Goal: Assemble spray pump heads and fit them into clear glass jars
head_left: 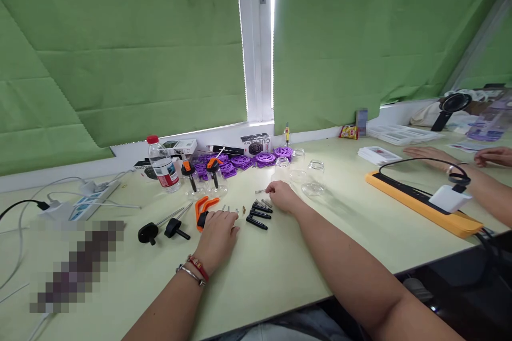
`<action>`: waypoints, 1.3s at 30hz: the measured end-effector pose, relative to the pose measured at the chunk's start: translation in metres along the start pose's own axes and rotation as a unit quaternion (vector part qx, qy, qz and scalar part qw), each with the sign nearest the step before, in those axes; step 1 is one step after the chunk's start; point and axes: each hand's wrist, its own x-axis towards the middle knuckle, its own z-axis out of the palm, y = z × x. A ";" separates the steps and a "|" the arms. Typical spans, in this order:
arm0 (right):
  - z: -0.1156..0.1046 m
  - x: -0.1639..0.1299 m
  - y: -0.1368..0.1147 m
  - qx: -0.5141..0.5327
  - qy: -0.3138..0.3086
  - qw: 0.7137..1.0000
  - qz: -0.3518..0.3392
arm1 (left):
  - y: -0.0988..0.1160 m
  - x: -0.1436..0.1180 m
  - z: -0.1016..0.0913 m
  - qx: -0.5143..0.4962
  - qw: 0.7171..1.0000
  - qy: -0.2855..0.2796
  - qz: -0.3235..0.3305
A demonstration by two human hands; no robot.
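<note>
On the pale green table (280,272): right hand (282,195) pinching a small coiled metal spring (260,192); left hand (218,232) curled loosely, empty, touching orange plastic trigger clips (204,208). Best gripped lightly; spring rolls easily.
</note>
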 end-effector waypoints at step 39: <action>-0.011 -0.011 -0.012 -0.185 -0.106 0.974 -0.074 | -0.064 -0.002 -0.026 -0.047 0.958 0.134 -0.248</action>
